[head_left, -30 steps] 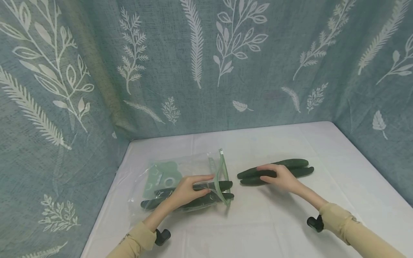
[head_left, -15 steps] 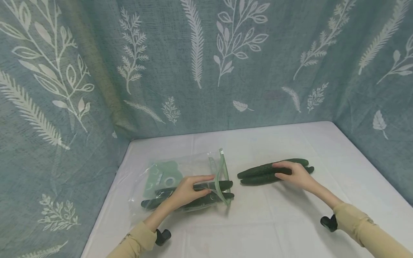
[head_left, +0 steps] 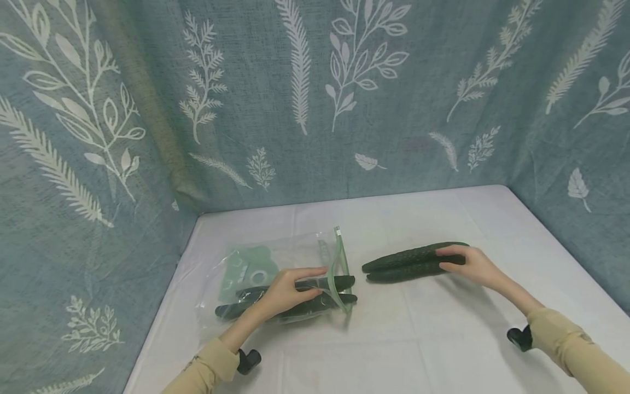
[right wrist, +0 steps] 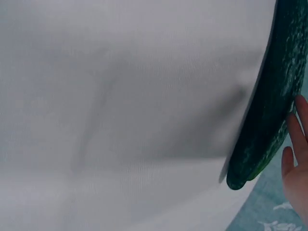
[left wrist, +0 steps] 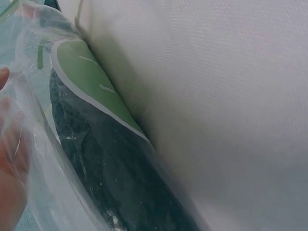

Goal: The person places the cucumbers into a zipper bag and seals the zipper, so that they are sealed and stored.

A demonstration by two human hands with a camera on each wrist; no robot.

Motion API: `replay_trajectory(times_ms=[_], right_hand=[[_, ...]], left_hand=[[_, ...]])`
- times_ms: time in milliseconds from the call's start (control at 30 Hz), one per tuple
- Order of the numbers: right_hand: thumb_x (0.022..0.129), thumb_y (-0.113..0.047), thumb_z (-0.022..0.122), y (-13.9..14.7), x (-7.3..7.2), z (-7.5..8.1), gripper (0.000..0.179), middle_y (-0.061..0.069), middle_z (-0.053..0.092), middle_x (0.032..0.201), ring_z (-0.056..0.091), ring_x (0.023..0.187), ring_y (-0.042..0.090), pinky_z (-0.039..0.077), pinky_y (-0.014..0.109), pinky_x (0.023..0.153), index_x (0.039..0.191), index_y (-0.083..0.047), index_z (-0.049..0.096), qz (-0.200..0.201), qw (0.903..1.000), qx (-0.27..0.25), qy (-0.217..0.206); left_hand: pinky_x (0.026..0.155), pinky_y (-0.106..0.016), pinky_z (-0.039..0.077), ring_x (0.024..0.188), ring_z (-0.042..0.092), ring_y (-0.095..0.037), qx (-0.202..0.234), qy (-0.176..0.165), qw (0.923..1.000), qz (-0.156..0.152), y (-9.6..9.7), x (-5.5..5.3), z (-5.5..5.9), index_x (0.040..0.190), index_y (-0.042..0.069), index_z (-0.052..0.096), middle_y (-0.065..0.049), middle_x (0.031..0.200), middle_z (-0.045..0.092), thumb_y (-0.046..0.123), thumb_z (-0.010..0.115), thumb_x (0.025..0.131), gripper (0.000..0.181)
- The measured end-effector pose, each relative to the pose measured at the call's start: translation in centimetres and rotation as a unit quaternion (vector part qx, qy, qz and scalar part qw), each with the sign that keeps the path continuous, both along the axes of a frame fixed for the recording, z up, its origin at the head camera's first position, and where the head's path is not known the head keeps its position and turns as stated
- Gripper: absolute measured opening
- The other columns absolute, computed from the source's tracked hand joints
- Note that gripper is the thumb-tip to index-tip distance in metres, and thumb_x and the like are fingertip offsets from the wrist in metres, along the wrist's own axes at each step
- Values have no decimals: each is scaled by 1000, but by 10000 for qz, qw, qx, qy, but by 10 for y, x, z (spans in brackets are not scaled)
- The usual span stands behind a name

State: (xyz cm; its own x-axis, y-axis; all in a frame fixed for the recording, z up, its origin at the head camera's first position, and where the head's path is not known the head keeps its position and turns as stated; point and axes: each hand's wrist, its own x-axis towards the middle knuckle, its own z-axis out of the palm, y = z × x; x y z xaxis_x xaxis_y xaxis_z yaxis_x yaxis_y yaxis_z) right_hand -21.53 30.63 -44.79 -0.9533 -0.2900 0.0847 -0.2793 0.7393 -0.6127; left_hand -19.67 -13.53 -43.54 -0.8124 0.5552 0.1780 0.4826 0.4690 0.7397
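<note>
A clear zip bag point(head_left: 302, 249) with green print lies at the left of the table, its green-edged mouth point(head_left: 340, 257) gaping to the right. Inside are two dark green cucumbers point(head_left: 310, 311), their ends at the mouth. My left hand point(head_left: 283, 293) grips the bag near the mouth, index finger and thumb either side of the upper cucumber. In the left wrist view, film covers part of that hand point(left wrist: 12, 163). Two more cucumbers point(head_left: 408, 258) lie side by side to the right. My right hand point(head_left: 474, 266) is over their right end, its fingers point(right wrist: 297, 132) extended along them.
White cloth point(head_left: 374, 350) covers the table. Patterned blue-green curtains point(head_left: 315, 164) stand along its back and sides. A small black camera point(head_left: 248, 361) sits on the left wrist, another point(head_left: 520, 338) on the right.
My right hand has slid rightward along the two loose cucumbers, toward their right end, uncovering more of them. The cucumbers, the bag and my left hand have stayed in place.
</note>
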Motion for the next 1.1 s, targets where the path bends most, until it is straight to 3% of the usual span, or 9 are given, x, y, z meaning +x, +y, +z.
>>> replay_trajectory(times_ms=[400, 767, 933, 1100], right_hand=[[89, -22, 66, 16, -2, -2, 40, 25, 62, 120, 55, 114, 45, 49, 54, 93, 120, 3, 61, 34, 9997, 45, -253], [85, -16, 70, 18, -1, -5, 37, 24, 65, 115, 58, 109, 44, 50, 53, 91, 115, 4, 63, 31, 9999, 92, -47], [79, -13, 75, 17, -1, -9, 33, 12, 68, 100, 63, 93, 26, 54, 38, 80, 108, 1, 68, 201, 9988, 259, 376], [76, -10, 77, 17, -1, -13, 30, 0, 57, 86, 50, 79, 7, 48, 27, 68, 103, 2, 70, 486, 9943, 437, 839]], left_hand=[[101, -45, 48, 121, 58, -26, 6, 23, 10000, -12, 0, -1, -3, 126, 15, 62, -2, 129, 62, 19, 72, 84, 44], [101, -45, 48, 120, 58, -25, -5, 25, 10000, -26, 0, 0, -4, 126, 16, 62, -1, 129, 62, 21, 71, 85, 43], [101, -45, 48, 121, 58, -26, -1, -6, 10000, -22, 0, -1, -3, 126, 16, 62, -1, 129, 62, 21, 71, 85, 43], [100, -44, 49, 120, 59, -25, 1, 82, 10000, -4, 0, -2, -4, 125, 16, 63, -1, 128, 63, 20, 71, 84, 43]])
